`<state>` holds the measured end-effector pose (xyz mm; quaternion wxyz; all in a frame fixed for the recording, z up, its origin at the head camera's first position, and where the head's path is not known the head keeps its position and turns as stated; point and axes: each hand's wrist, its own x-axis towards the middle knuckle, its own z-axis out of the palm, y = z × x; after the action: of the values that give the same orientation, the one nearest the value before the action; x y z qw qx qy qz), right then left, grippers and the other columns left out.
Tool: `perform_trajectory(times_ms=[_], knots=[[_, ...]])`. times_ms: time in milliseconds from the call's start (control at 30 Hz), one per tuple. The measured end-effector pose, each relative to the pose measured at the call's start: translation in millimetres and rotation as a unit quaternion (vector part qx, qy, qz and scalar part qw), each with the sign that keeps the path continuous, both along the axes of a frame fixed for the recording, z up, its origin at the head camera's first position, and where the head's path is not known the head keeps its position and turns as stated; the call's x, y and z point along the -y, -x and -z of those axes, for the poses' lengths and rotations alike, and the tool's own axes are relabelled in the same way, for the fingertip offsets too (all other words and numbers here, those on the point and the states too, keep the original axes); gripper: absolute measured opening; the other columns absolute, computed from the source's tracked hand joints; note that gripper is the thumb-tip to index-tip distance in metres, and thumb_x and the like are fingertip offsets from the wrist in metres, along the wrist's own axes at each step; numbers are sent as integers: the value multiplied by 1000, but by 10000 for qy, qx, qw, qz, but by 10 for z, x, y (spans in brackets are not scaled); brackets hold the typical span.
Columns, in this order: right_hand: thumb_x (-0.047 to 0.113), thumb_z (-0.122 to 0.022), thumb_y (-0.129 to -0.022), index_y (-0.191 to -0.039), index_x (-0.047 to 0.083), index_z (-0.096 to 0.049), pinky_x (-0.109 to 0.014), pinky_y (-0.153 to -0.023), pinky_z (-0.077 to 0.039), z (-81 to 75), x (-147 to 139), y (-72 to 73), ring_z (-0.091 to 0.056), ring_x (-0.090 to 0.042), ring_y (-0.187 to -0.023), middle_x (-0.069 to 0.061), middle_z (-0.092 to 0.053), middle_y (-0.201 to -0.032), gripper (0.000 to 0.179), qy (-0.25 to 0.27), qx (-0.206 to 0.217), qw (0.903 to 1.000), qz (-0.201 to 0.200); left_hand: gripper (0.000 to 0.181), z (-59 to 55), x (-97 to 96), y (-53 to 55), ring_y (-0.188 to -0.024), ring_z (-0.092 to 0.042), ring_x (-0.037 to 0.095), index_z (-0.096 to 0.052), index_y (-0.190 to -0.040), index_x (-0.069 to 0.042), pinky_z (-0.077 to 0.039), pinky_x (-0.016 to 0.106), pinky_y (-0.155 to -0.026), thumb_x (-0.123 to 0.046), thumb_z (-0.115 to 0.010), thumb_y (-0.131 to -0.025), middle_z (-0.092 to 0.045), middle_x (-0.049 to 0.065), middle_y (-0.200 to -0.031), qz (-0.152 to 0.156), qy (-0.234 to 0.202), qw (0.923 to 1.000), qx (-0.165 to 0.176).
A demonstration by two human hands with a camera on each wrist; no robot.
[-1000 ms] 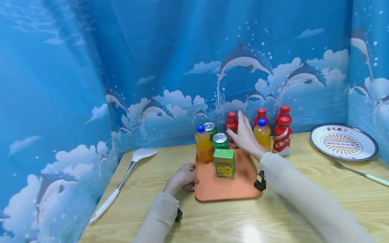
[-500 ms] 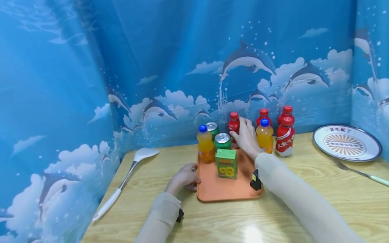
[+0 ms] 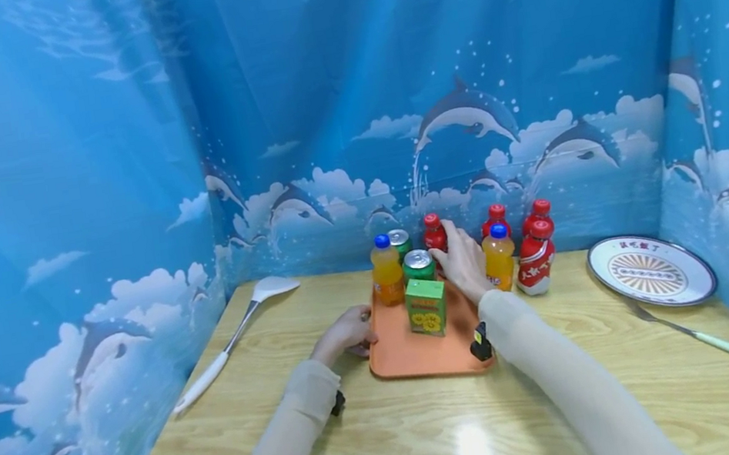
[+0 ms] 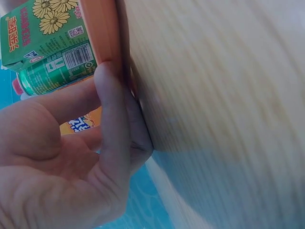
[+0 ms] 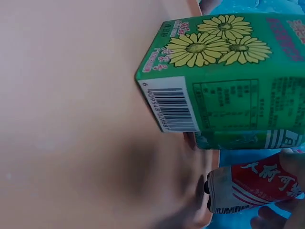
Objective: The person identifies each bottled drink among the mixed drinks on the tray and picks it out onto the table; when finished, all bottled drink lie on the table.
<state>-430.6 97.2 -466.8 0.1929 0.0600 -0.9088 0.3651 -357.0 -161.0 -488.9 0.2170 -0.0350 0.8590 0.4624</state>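
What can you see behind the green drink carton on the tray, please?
In the head view, behind the carton, a green can shows its silver top and upper side; its base is covered. Farther back, a second can is partly hidden.

The orange tray (image 3: 404, 358), round-cornered and low-rimmed, lies on the worktop (image 3: 381, 443). The red-capped bottle (image 3: 434, 237), its red label bearing white characters, is roughly upright at the tray's far end.
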Motion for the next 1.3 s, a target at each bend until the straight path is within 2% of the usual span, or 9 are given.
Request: perform_trajectory(times_ms=[233,367,467,567,667,833,933,1133,1300], knots=[[29,-68,-103,-160,22,-41,-62,-103,-55,-146,36,-65,-64,-41,-119,-19,-62,-140,64,70,-150,9999,-32,80,-55,-10,-6,-61,-57,14,-33,-165,-9,-57,23,-51,6,-64,-93,-55,23,-148,-12,50,10000,-50],[25,-67,-104,-163,24,-38,-62,-107,-54,-220,38,-105,-61,-41,-126,-19,-58,-147,66,351,-126,9992,-147,82,-48,-9,-4,-61,-56,13,-31,-166,-9,-56,23,-50,7,-64,-92,-63,21,-126,23,-20,10000,8],[19,-67,-104,-164,24,-38,-60,-110,-54,-266,22,-118,-59,-41,-129,-20,-55,-150,67,618,-126,9976,-290,83,-45,-8,-2,-60,-55,13,-31,-166,-8,-56,23,-49,8,-63,-91,-63,17,-110,42,-58,10000,25],[15,-67,-103,-164,26,-38,-58,-111,-54,-314,-1,-122,-58,-40,-131,-19,-54,-151,69,839,-97,9957,-388,83,-51,-13,-4,-60,-55,13,-31,-166,-8,-55,22,-49,9,-63,-91,-62,14,-105,69,-49,10000,2],[12,-68,-102,-164,25,-39,-56,-113,-54,-373,-16,-134,-56,-39,-134,-18,-54,-152,70,1072,-25,9931,-477,83,-48,-19,-4,-59,-55,13,-32,-165,-8,-55,23,-49,9,-63,-91,-64,18,-111,73,-40,10000,-26],[9,-68,-102,-165,21,-37,-57,-116,-51,-482,-29,-187,-55,-39,-138,-17,-52,-158,71,1581,93,9854,-618,80,-24,-28,-7,-59,-56,13,-36,-164,-8,-56,23,-49,8,-65,-92,-61,24,-134,33,16,10000,-66],[9,-69,-101,-165,21,-38,-55,-111,-56,-557,-48,-237,-60,-38,-132,-15,-51,-159,72,1772,59,9821,-639,79,-13,-26,-14,-59,-56,13,-36,-164,-8,-56,23,-49,9,-65,-91,-60,23,-134,6,8,10000,-37],[13,-70,-101,-164,23,-39,-52,-82,-67,-741,-147,-359,-69,-39,-112,-18,-53,-155,70,2135,53,9726,-922,79,0,-24,-14,-62,-56,13,-38,-163,-9,-55,22,-48,9,-63,-90,-63,17,-118,10,-3,10000,-4],[18,-68,-103,-165,22,-36,-53,-87,-66,-868,-266,-462,-63,-39,-123,-19,-50,-155,70,2131,265,9680,-1298,78,6,-23,-18,-64,-57,14,-40,-162,-9,-56,22,-49,9,-63,-90,-63,14,-112,36,3,10000,-51]])
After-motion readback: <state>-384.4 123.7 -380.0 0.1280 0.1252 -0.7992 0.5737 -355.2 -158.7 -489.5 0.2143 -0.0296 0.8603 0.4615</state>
